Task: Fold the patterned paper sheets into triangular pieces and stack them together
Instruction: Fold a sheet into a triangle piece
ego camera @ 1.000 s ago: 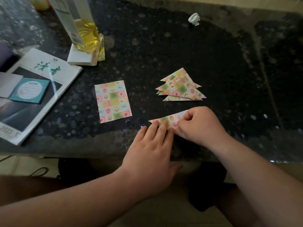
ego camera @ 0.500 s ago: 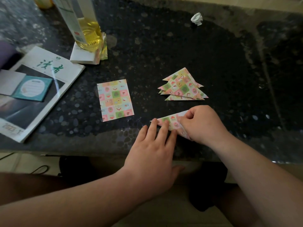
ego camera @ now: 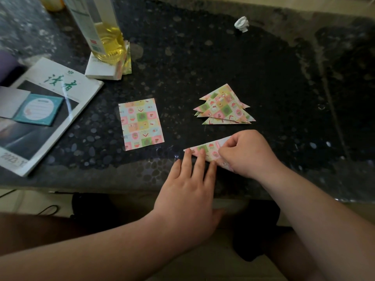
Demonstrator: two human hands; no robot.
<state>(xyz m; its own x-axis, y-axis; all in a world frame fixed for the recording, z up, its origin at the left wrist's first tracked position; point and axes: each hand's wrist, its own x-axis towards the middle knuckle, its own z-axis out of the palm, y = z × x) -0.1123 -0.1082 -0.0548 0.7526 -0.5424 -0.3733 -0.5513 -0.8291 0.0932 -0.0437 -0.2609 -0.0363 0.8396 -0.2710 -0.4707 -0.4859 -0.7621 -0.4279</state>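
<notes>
little has moved: our left hand [ego camera: 186, 195] flattens, right hand [ego camera: 249, 154] pinches the half-folded sheet [ego camera: 205, 149]; triangles [ego camera: 223, 107] stacked, one flat sheet [ego camera: 141, 123] remains.

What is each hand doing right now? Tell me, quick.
Left hand: open, straight fingers pressing the half-folded paper down.
Right hand: closed on the same paper, pinching its edge.

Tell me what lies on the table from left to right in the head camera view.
Magazine → flat patterned sheet → stack of folded triangles. The half-folded sheet overlaps the stack sideways, so it is left out.
</notes>
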